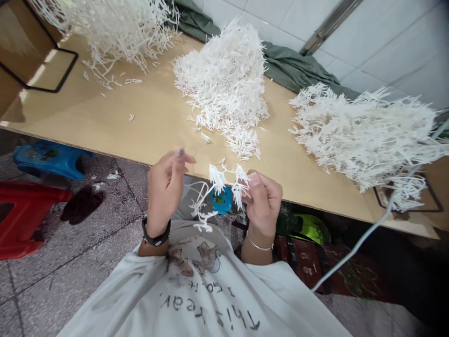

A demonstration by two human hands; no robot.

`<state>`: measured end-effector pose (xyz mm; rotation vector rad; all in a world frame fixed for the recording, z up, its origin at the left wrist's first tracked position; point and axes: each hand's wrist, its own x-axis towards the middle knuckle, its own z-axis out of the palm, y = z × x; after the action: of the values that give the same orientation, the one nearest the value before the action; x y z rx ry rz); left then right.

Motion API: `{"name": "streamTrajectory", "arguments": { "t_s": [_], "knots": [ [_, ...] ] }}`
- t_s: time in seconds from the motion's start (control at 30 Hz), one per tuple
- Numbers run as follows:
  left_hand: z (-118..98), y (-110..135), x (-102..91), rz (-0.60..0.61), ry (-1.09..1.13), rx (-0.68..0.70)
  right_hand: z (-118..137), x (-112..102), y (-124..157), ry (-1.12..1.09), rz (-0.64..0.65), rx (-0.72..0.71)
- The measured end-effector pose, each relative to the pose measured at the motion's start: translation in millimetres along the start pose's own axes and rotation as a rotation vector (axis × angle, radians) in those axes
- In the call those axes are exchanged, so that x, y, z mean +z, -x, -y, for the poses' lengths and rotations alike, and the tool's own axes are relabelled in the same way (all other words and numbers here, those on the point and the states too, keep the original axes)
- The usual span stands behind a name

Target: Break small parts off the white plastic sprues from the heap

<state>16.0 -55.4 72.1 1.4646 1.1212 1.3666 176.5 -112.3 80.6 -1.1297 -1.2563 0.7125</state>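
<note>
A white branching plastic sprig (217, 189) hangs between my hands, low over the front edge of the table. My right hand (263, 203) pinches its right side between thumb and fingers. My left hand (164, 187) is raised with blurred, curled fingers, and a thin white strand of the sprig reaches toward it. I cannot tell whether that hand grips the strand. Beyond my hands, large heaps of similar white sprigs lie on the light wooden table (140, 126): one at the centre (224, 84), one at the right (365, 140), one at the back left (119, 28).
A green cloth (294, 65) lies along the white tiled wall (386, 37) behind the table. Below it, on the speckled floor, stand a blue stool (49, 159) and a red stool (24, 215). Dark slippers (82, 204) lie nearby. A white cable (361, 238) crosses the lower right.
</note>
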Motion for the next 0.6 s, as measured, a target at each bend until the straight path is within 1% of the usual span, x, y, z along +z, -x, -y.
{"name": "streamTrajectory", "arguments": {
  "t_s": [0.03,0.07,0.1,0.17,0.2,0.23,0.27,0.33,0.4,0.5,0.57,0.6],
  "knots": [
    [-6,3,-2.7,-0.041,-0.029,0.072,3,1,0,0.003,0.005,-0.005],
    [-12,7,-4.4,-0.028,-0.041,0.149,5,3,0,-0.003,0.018,0.0],
    [-16,9,-5.0,0.037,-0.047,0.215,7,5,0,-0.017,0.033,0.014],
    [-20,12,-3.7,0.241,-0.034,0.285,8,8,0,-0.06,0.051,0.039],
    [-20,13,-2.0,0.334,-0.009,0.275,8,9,0,-0.081,0.047,0.047],
    [-18,13,0.1,0.398,0.033,0.241,6,10,-1,-0.093,0.033,0.052],
    [-15,12,2.4,0.431,0.089,0.192,4,11,-1,-0.092,0.014,0.054],
    [-10,11,7.4,0.446,0.223,0.088,-1,13,-1,-0.045,-0.023,0.046],
    [-7,10,12.2,0.465,0.34,0.015,-5,14,-1,0.039,-0.05,0.026],
    [-5,9,18.4,0.52,0.429,-0.034,-8,15,0,0.122,-0.092,0.015],
    [-5,9,21.1,0.559,0.436,-0.051,-8,14,2,0.096,-0.093,0.048],
    [-6,9,21.8,0.577,0.434,-0.061,-8,13,3,0.068,-0.067,0.056]
  ]
}}
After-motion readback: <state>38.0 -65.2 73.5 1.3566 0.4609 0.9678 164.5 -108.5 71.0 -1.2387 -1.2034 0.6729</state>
